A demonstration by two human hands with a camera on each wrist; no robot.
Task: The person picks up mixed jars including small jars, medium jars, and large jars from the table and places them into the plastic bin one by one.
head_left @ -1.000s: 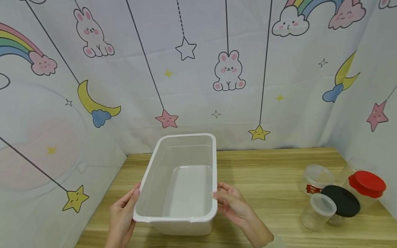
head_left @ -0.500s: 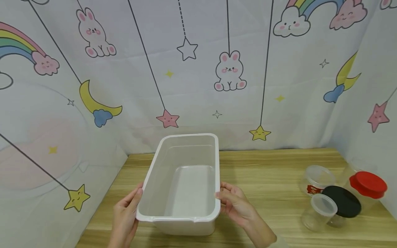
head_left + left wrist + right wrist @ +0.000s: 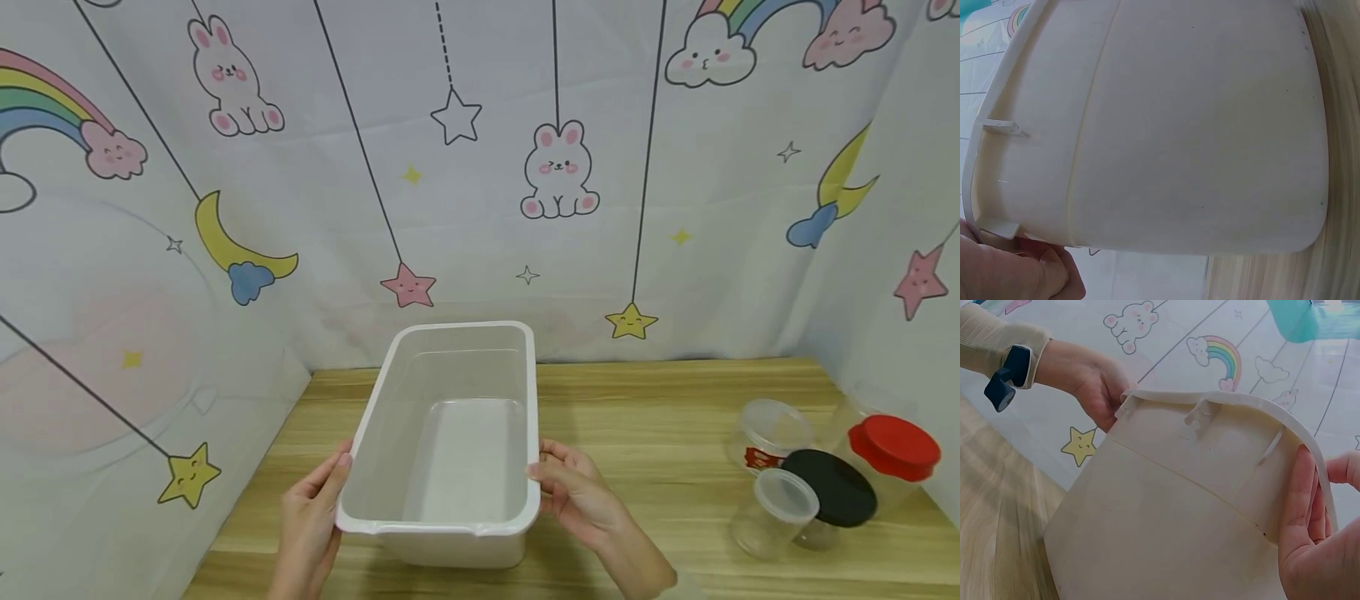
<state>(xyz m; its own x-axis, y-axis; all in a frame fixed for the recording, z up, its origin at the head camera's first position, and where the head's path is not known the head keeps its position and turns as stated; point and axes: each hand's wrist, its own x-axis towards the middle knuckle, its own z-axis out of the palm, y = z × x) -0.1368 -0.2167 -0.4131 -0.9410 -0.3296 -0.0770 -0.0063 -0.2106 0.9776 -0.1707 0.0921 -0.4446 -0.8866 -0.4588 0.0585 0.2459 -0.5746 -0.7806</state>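
Note:
A deep off-white plastic bin [image 3: 468, 458] with rounded corners stands on the wooden table, and nothing shows inside it. My left hand [image 3: 311, 508] grips the rim at the near left corner, thumb on top. On the other side, my right hand [image 3: 581, 496] pinches the right rim near the front, with its thumb over the edge and its fingers beneath. The left wrist view is filled by the bin's outer wall [image 3: 1197, 125], with the left hand [image 3: 1016, 269] at the rim corner. Both hands show in the right wrist view, the right hand's fingers [image 3: 1300, 494] lying under the lip.
Several clear plastic containers are grouped at the table's right: one with a red lid [image 3: 896, 447], one with a black lid [image 3: 831, 487], a small one with a translucent lid [image 3: 776, 512] and another behind it [image 3: 772, 429]. A printed white curtain [image 3: 480, 208] surrounds the table [image 3: 652, 417].
The bin and both hands have shifted slightly right in the head view, along with a small drift of the whole scene. Both grips on the rim look the same.

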